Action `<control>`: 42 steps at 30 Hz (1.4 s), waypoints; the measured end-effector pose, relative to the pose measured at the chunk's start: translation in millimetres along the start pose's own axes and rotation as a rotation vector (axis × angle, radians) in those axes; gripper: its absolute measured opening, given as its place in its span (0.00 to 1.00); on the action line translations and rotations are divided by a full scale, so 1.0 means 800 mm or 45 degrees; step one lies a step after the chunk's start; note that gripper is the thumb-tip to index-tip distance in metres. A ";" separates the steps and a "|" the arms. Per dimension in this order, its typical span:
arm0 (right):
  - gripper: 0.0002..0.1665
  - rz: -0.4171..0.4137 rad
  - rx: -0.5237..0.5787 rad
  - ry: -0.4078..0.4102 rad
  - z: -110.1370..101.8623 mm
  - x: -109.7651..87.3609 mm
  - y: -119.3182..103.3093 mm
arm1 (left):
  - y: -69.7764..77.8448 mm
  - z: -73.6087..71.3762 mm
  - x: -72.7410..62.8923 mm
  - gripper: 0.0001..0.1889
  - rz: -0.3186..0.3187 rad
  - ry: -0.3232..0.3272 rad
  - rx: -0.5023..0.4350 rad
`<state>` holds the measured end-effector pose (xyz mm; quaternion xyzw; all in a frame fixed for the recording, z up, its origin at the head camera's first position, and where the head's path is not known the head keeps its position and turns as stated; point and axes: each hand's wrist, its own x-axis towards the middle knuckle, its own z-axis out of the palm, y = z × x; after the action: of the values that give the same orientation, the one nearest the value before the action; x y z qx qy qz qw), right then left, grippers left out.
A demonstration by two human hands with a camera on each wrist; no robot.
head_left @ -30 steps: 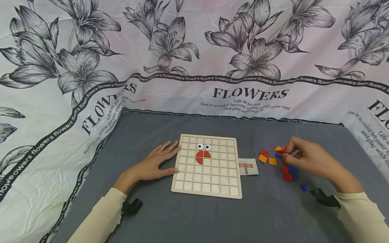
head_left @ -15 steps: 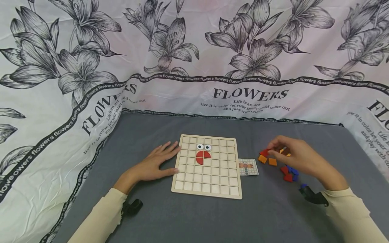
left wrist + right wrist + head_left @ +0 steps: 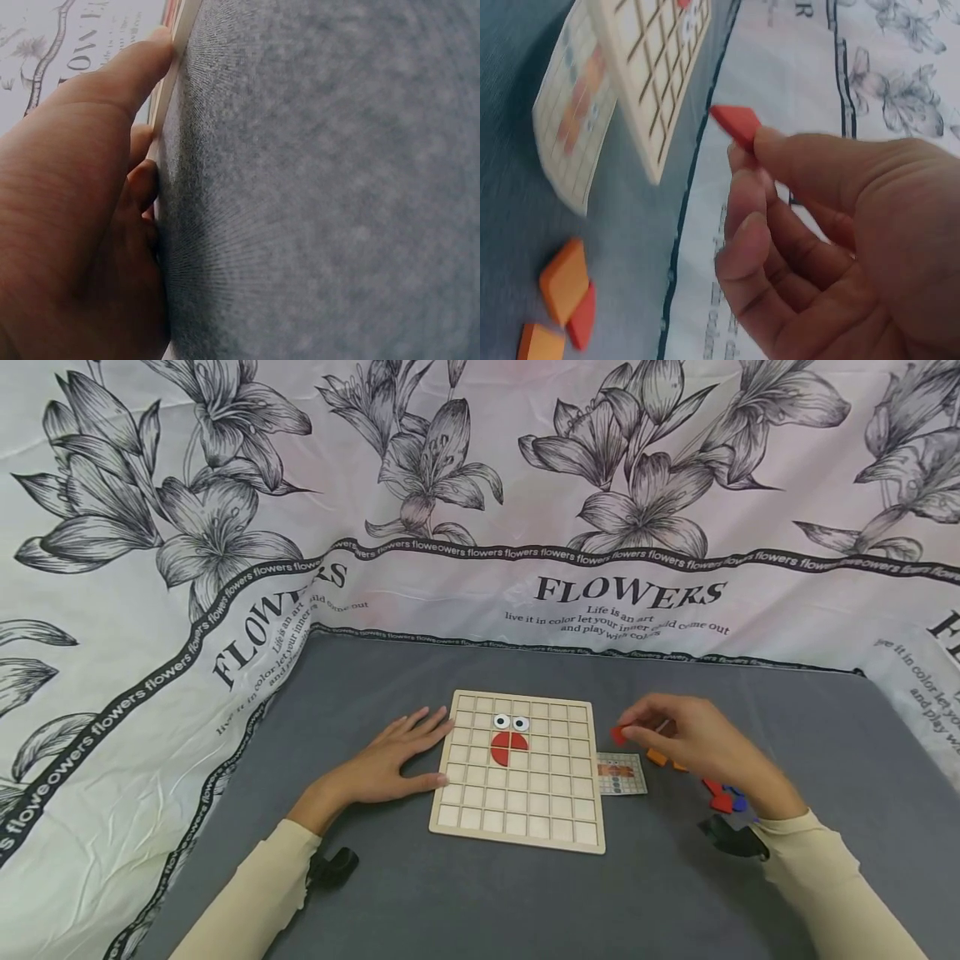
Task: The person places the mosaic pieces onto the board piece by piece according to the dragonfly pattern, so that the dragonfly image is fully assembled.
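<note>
The right hand (image 3: 678, 735) pinches a small red piece (image 3: 737, 124) near one end, between thumb and a fingertip; its other fingers curl loosely and hold nothing. The piece sticks out ahead of the thumb, clear of the table. With so little of it gripped, a slight slip could let it swivel or drop. Whether its far edge is curved is hard to tell.

Just beneath this hand lie an orange tile (image 3: 565, 281) and another red piece (image 3: 581, 319) partly hidden by it; a low pass of the fingers could scatter them. Beside its wrist, the loose blue pieces (image 3: 739, 803) risk a knock from the wrist camera mount (image 3: 733, 837).

Left of the hand is the printed card (image 3: 621, 774), seemingly tucked under the wooden board (image 3: 540, 799); a brush against it could skew it.

Farther left, the board bears three red quarter pieces (image 3: 500, 741) below two eye pieces (image 3: 502, 722). A piece laid there turned wrongly might ride on the dividers, and a nudge could lift its neighbours.

Farthest off, the left hand (image 3: 378, 770) spreads its fingers, grasping nothing, tips at the board's left edge; if that touch is light, the board could slide.
</note>
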<state>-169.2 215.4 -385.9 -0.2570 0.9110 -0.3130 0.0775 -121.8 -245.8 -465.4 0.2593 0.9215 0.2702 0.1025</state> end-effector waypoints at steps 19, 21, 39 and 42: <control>0.04 -0.084 0.125 -0.098 0.061 0.051 -0.045 | 0.002 -0.001 0.000 0.46 -0.016 -0.005 -0.003; 0.04 -0.093 0.128 -0.094 0.066 0.053 -0.048 | 0.002 -0.001 0.000 0.46 -0.018 -0.004 0.003; 0.04 -0.095 0.203 -0.162 0.107 0.070 -0.064 | 0.003 -0.001 -0.001 0.46 -0.014 0.001 -0.007; 0.04 -0.114 0.192 -0.147 0.111 0.071 -0.064 | 0.004 -0.002 -0.001 0.46 -0.012 0.002 -0.005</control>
<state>-169.3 104.5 -424.1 -0.3085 0.8665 -0.3684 0.1350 -120.1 -244.6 -462.4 0.2543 0.9223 0.2718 0.1035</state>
